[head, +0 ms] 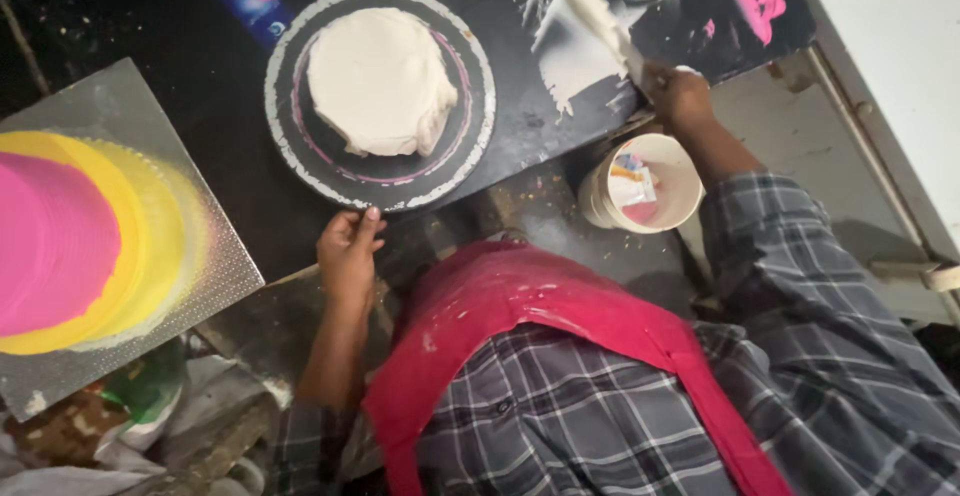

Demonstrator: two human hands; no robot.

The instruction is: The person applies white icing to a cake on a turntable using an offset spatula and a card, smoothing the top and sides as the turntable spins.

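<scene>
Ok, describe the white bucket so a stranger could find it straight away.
Start at the dark worktop carrying the white-iced cake on its round turntable. Just off the worktop's near edge, below the right hand, stands the bucket. It is the only open, round white container, with a small packet inside.

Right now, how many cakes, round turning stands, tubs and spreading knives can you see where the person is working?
Cakes: 2, a white frosted round cake and a pink and yellow frosted round cake
Round dark turning stands: 1, with the left hand at its edge
White plastic tubs: 1
Cream-covered spreading knives: 1, in the right hand
Total: 5
</scene>
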